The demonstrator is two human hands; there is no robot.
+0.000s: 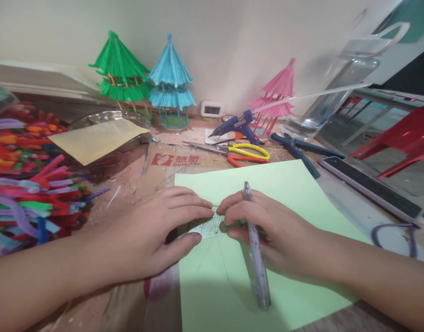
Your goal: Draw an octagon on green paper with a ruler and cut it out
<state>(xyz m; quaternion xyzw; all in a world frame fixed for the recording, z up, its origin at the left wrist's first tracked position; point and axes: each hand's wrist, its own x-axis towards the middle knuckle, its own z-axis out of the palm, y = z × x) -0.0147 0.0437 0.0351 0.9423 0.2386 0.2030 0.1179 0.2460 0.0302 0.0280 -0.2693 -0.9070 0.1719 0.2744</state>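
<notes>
Both hands sit on a light green paper [284,193] on the table [353,212], at abt 6 o'clock in the head view. The left hand [153,230] lies flat, fingers spread out straight, pressing down on a small see-through protractor [212,226]. It grips nothing. The right hand [263,226] is curled, fingertips touching the protractor's other end, w/ a pen [256,249] tucked between its fingers. The pen tip points up toward 12 o'clock; its back end lies toward 6. Thin pencil lines run down the paper below the protractor.

At 9 o'clock is a big heap of colored fuzzy sticks [28,184]. A tan paper sheet [97,138] rests on a clear bowl [108,121] at abt 10. At 11 stand a green hut [120,69] & a blue hut [170,78], side by side. A pink hut [277,92] stands at 1, w/ a blue glue gun [238,127] just beside it. Yellow & orange scissors [239,154] lie at 12, just past the green paper. Dark blue pliers [298,150] lie near the paper's far right corner. A clear jug [336,87] stands at 2. A red chair [405,138] is at 3, off the table.
</notes>
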